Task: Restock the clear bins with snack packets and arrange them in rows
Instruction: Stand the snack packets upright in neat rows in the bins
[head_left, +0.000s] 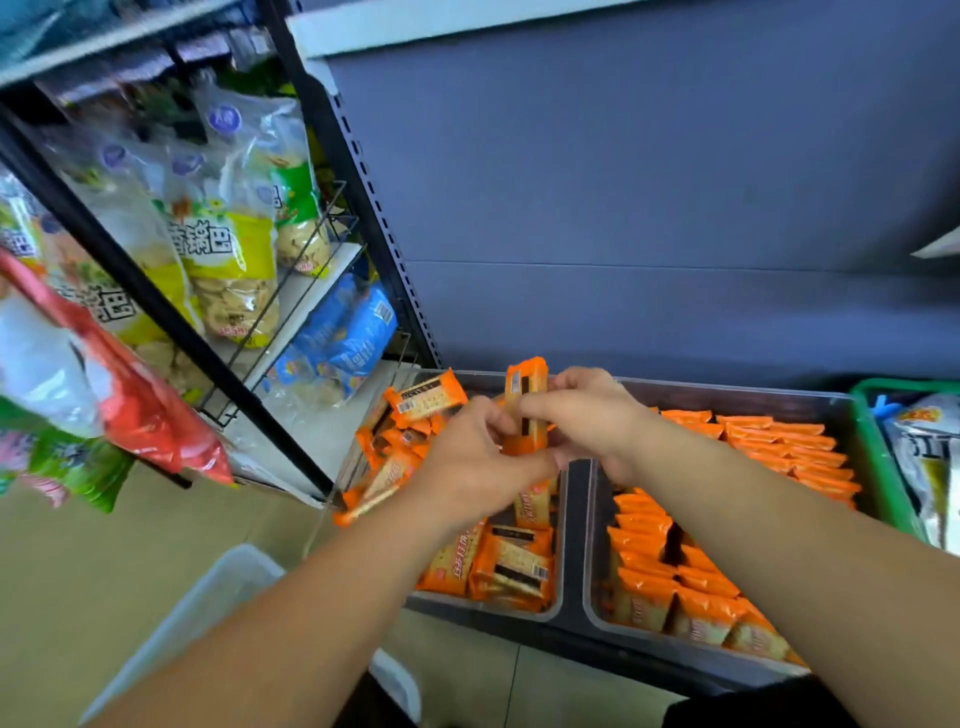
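Note:
Both of my hands hold a small stack of orange snack packets (525, 400) upright over the left clear bin (483, 605). My left hand (478, 462) grips the stack from the left and below. My right hand (587, 415) pinches it from the right. In the left bin, orange packets (511, 564) lie loose and jumbled. The right clear bin (592, 571) holds orange packets (779, 447) standing in neat rows.
A green basket (878, 467) with other bags stands at the far right. On the left, a black wire rack (291, 291) carries bags of biscuits and blue packets. A white tub (208, 608) sits on the floor below my left arm. A grey shelf panel rises behind the bins.

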